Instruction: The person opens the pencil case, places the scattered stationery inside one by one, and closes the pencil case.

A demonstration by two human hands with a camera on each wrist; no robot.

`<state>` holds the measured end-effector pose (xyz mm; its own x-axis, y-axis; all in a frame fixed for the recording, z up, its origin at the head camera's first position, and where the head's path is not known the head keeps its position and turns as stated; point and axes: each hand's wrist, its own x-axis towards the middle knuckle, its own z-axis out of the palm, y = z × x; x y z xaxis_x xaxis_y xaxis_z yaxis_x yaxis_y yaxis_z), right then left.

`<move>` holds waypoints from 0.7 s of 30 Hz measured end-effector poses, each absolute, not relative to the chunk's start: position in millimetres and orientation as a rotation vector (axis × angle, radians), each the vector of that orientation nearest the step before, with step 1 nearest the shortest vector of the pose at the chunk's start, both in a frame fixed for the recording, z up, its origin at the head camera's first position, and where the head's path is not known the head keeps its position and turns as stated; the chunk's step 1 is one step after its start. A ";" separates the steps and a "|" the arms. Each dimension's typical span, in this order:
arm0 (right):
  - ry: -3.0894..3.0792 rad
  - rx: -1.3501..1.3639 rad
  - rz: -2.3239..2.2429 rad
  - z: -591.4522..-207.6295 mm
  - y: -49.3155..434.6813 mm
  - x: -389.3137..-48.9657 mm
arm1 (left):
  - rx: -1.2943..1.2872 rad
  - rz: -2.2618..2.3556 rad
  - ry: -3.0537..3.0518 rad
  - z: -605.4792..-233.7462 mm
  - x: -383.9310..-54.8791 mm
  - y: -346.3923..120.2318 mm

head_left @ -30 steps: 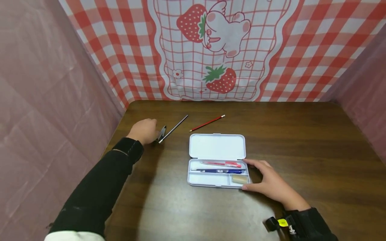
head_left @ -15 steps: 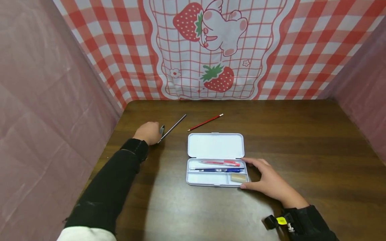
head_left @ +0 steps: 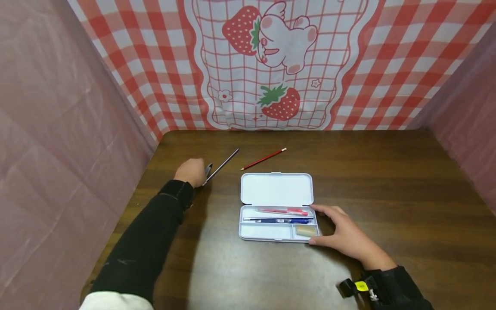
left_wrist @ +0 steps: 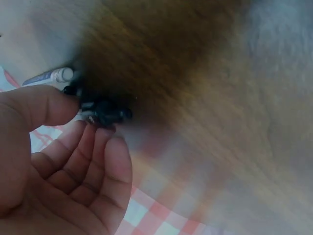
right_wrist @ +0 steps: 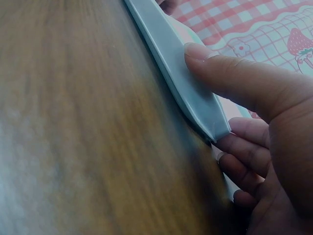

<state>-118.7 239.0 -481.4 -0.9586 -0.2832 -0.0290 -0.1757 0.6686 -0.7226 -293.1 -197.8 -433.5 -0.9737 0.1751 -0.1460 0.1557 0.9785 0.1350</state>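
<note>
My left hand (head_left: pixel 191 172) is at the table's left side. Its thumb and fingertips pinch a small black-and-silver tool (left_wrist: pixel 105 110); the fingers hide too much to tell its kind. Right beside it lies a dark pencil (head_left: pixel 224 163) with a white end, slanting away. My right hand (head_left: pixel 345 237) holds the right end of a white pencil case (head_left: pixel 263 233), thumb at the near edge and index finger at the far edge. The case lies with its lid raised back. Inside are a red pen (head_left: pixel 286 211), blue pens (head_left: pixel 286 220) and a beige eraser (head_left: pixel 306 231).
A red pencil (head_left: pixel 263 159) with a white end lies behind the case on the brown wooden table (head_left: pixel 387 181). A red-and-white checked cloth (head_left: pixel 383 86) hangs along the back edge. Pink curtains (head_left: pixel 69 150) stand at both sides.
My left hand has moved slightly right and nearer, closing round the small tool beside the dark pencil. The right hand stays on the pencil case.
</note>
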 end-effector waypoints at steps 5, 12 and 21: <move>2.736 -0.391 -1.176 -482.0 238.6 -119.0 | 0.259 0.170 2.948 -432.9 -293.5 -200.3; 2.729 -0.385 -1.176 -481.5 237.7 -118.3 | 0.301 0.192 2.949 -430.7 -293.3 -204.8; 2.744 -0.414 -1.188 -481.6 238.9 -117.9 | 0.247 0.249 2.924 -424.4 -294.1 -205.8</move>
